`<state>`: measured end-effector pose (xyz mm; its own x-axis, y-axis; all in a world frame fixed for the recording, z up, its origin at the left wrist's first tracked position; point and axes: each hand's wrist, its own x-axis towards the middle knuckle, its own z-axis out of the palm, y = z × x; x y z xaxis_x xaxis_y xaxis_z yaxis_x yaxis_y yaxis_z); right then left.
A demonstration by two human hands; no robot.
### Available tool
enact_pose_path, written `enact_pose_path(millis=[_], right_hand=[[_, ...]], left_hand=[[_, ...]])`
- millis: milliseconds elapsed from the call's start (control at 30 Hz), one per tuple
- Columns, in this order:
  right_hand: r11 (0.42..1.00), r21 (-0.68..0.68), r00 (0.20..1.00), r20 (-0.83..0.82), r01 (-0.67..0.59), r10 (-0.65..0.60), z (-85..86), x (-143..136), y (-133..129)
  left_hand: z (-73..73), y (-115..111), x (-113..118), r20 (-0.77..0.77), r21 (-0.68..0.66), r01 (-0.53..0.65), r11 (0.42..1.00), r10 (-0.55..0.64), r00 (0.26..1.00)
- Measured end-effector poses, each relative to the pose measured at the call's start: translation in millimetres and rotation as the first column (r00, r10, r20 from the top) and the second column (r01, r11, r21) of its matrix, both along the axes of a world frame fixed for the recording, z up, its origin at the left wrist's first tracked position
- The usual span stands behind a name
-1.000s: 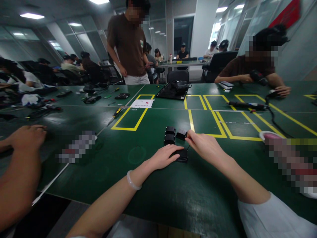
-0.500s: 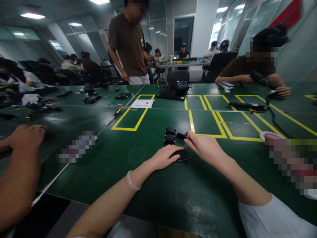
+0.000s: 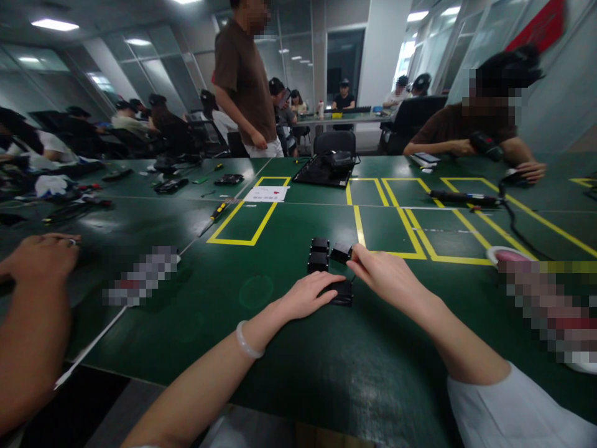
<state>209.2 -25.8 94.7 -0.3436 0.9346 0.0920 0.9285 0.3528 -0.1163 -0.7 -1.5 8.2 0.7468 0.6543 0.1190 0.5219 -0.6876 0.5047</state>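
Observation:
My left hand [image 3: 305, 295] reaches in from the lower left, a pale bracelet [image 3: 247, 341] round its wrist. Its fingers and thumb hold a small black box-shaped part [image 3: 344, 292] down on the table. From the right, my right hand [image 3: 385, 274] pinches with thumb and forefinger just above that part. A thin dark tip shows under the pinch, but what it belongs to is hidden. Close by the right fingertips lies a tilted black block [image 3: 341, 251]. Two similar black blocks [image 3: 319, 261] stand in a line beyond my left hand.
Yellow tape outlines [image 3: 254, 242] mark the green table [image 3: 280, 373]. A screwdriver [image 3: 217, 213] and a paper sheet [image 3: 265, 193] lie ahead left, a black panel [image 3: 317, 174] beyond. A neighbour's arm [image 3: 37, 311] rests at left; a co-worker [image 3: 485, 124] sits opposite right.
Both my hands keep nearly the same place and grip; the view has shifted slightly. The standing person across the table has turned towards the right.

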Motion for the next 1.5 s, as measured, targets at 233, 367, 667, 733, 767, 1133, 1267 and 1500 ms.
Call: enact_pose_path(millis=[233, 367, 667, 733, 767, 1133, 1267, 1500], right_hand=[[0.998, 0.008, 0.996, -0.065, -0.064, 0.065, -4.4, 5.6, 1.2], [0.999, 0.018, 0.996, -0.075, -0.043, 0.044, -1.8, 3.5, -0.8], [0.998, 0.018, 0.997, -0.062, -0.053, 0.054, -4.4, 7.9, 2.7], [0.998, 0.029, 0.996, -0.058, -0.061, 0.062, -3.9, 8.7, 2.0], [0.998, 0.03, 0.997, -0.047, -0.055, 0.056, -3.3, 8.3, 1.6], [0.994, 0.03, 0.982, 0.154, 0.103, -0.106, 2.7, -2.3, 2.1], [0.994, 0.032, 0.983, 0.147, 0.106, -0.109, 0.6, -2.3, 3.2], [1.0, 0.021, 0.999, -0.036, -0.013, 0.014, -0.9, 4.9, 0.9]], left_hand=[[-0.5, 1.1, -0.5, 0.0, 0.008, 0.021, 1.0, -0.021, 1.0], [-0.4, 0.6, -0.9, -0.006, 0.014, 0.02, 1.0, -0.02, 1.0], [0.6, 0.1, -1.0, -0.013, 0.006, 0.022, 1.0, -0.022, 1.0], [1.3, 0.0, -0.7, -0.012, 0.006, 0.022, 1.0, -0.022, 1.0], [1.5, -0.1, -0.7, -0.011, 0.007, 0.018, 1.0, -0.018, 1.0], [2.2, -0.4, -0.7, -0.012, 0.003, 0.018, 1.0, -0.018, 1.0], [1.8, -0.5, -0.4, -0.016, 0.007, 0.015, 1.0, -0.015, 1.0], [0.1, -0.9, -0.7, -0.011, 0.003, 0.012, 1.0, -0.012, 1.0]])
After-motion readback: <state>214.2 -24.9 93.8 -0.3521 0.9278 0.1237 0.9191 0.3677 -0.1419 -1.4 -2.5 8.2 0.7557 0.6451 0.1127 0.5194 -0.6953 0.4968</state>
